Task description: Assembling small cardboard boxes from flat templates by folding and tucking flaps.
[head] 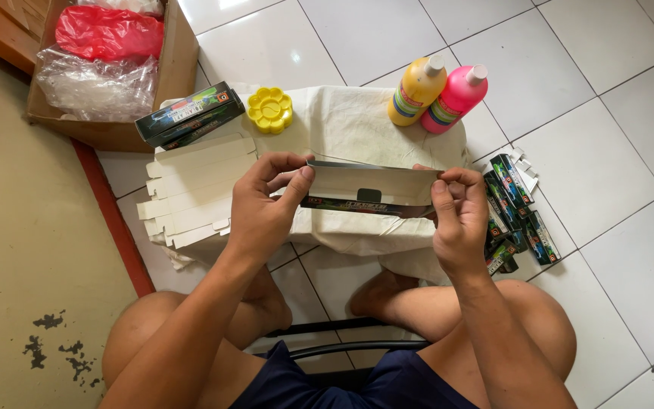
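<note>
White floor tiles (615,174) surround a low stand draped in cream cloth (350,121). Above its near edge, a long flat printed cardboard carton (372,189) hangs level between both hands: the left hand (263,212) pinches its left end, thumb on top, and the right hand (459,216) clamps its right end. The carton's white inner flap stands open. At upper left, a brown cardboard box (179,60) contains a red plastic bag (107,32) and crumpled clear plastic (96,87).
</note>
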